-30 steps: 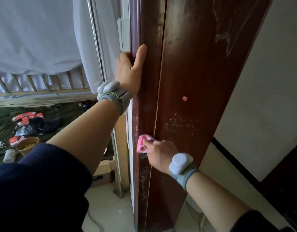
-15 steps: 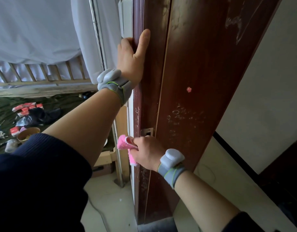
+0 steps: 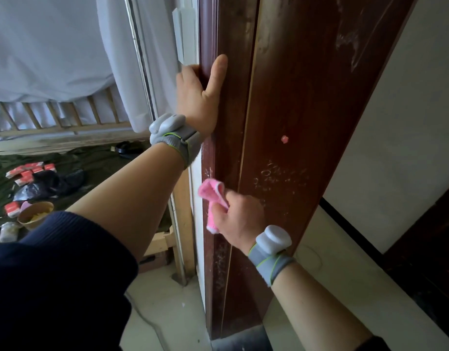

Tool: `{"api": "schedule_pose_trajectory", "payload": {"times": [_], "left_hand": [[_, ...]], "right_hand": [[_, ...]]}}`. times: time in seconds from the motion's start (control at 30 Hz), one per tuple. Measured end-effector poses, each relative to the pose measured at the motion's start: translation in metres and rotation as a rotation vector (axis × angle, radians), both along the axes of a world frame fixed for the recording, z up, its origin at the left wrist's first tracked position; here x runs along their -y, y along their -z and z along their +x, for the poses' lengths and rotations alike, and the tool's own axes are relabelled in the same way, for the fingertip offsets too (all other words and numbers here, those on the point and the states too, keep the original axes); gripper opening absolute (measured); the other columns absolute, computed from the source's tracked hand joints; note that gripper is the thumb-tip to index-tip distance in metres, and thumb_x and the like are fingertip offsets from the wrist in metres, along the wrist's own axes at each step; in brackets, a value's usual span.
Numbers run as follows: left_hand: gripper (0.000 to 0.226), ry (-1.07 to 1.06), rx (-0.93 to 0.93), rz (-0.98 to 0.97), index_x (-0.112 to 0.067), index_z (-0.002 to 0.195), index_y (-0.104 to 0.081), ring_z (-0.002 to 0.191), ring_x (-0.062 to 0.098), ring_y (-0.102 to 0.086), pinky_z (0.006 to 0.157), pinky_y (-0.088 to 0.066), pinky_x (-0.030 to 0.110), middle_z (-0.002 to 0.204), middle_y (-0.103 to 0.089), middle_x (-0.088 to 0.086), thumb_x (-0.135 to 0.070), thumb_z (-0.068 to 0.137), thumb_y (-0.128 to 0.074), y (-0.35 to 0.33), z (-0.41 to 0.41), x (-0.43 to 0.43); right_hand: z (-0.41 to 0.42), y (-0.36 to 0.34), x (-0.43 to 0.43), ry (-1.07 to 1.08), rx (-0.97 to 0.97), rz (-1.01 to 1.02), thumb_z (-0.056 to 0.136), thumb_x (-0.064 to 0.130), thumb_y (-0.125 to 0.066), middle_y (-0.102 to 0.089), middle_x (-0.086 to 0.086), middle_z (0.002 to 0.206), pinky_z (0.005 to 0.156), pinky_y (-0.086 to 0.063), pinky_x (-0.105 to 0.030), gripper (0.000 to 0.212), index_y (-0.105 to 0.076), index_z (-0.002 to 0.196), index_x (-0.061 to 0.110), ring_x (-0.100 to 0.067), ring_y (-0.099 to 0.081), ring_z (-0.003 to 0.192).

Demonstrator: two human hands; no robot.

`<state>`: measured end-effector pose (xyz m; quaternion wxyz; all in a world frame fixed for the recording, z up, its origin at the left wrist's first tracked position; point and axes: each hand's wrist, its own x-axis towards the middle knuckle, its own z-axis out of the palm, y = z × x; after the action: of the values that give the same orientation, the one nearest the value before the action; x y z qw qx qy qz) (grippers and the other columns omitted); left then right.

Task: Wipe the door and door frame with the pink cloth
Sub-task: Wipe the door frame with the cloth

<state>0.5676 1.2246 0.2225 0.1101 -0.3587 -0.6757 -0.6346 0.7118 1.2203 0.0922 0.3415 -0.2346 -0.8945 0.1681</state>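
Note:
The dark red-brown door frame (image 3: 294, 102) runs up the middle of the view, with white scuffs and a small pink spot on its broad face. Its narrower edge strip (image 3: 231, 110) carries scratch marks lower down. My left hand (image 3: 200, 97) grips that edge from the left, thumb straight up along the wood and fingers wrapped behind it. My right hand (image 3: 240, 219) pinches the bunched pink cloth (image 3: 213, 198) and holds it against the edge strip about waist height below the left hand.
A white sheet (image 3: 54, 46) hangs over a wooden slatted rail (image 3: 61, 117) at the left. On the dark floor cover lie red packets (image 3: 28, 171), a black bag (image 3: 46, 186) and a paper bowl (image 3: 35, 217). A pale wall (image 3: 395, 148) stands at the right.
My right hand has shifted the pink cloth along the frame's edge strip, from its right groove out to the left edge and now back onto the strip. The left hand keeps its hold.

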Motion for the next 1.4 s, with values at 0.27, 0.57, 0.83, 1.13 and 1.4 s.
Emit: {"api": "schedule_pose_trajectory", "payload": {"times": [0.27,0.57,0.83,1.13,1.4], "left_hand": [[0.059,0.026,0.012,-0.047,-0.008,0.11,-0.053,0.103,0.02,-0.049,0.088,-0.034,0.021,0.105,-0.046,0.001,-0.061,0.087,-0.044,-0.003,0.002,0.005],[0.057,0.063,0.185,-0.001,-0.012,0.134,-0.046,0.108,0.008,-0.04,0.088,-0.023,0.009,0.12,-0.042,0.0,-0.052,0.095,-0.043,0.015,0.018,0.006],[0.059,0.023,0.278,-0.017,-0.016,0.138,-0.042,0.119,0.012,-0.04,0.093,-0.023,0.013,0.127,-0.044,0.001,-0.056,0.095,-0.037,0.056,0.036,0.009],[0.088,0.054,0.276,-0.094,-0.017,0.142,-0.04,0.122,0.014,-0.048,0.109,-0.036,0.036,0.135,-0.049,0.004,-0.074,0.075,-0.034,0.049,0.038,0.021],[0.065,0.011,0.263,-0.073,-0.016,0.143,-0.038,0.123,0.01,-0.044,0.1,-0.031,0.023,0.14,-0.045,0.003,-0.059,0.095,-0.034,0.053,0.036,0.014]], "right_hand": [[-0.01,0.007,-0.003,-0.032,0.276,-0.017,0.089,0.026,-0.05,-0.068,-0.015,0.09,0.067,-0.043,-0.035,0.017,-0.055,0.096,0.012,-0.037,-0.063,0.085],[0.05,-0.071,-0.068,0.003,-0.293,0.112,0.082,0.021,-0.062,-0.067,0.002,0.078,0.06,-0.045,-0.029,0.025,-0.061,0.107,0.022,-0.021,-0.063,0.07],[0.036,-0.1,-0.12,-0.042,-0.331,0.515,0.075,0.013,-0.059,-0.055,-0.006,0.073,0.047,-0.048,-0.031,0.046,-0.065,0.118,0.025,-0.03,-0.057,0.055],[0.047,-0.036,-0.124,-0.365,0.033,0.612,0.077,0.024,-0.044,-0.063,-0.004,0.078,0.043,-0.049,-0.031,0.043,-0.068,0.112,0.027,-0.03,-0.061,0.052],[0.039,-0.057,-0.136,-0.225,-0.266,0.55,0.077,0.019,-0.049,-0.062,-0.01,0.095,0.051,-0.054,-0.037,0.044,-0.061,0.119,0.024,-0.034,-0.063,0.07]]}}
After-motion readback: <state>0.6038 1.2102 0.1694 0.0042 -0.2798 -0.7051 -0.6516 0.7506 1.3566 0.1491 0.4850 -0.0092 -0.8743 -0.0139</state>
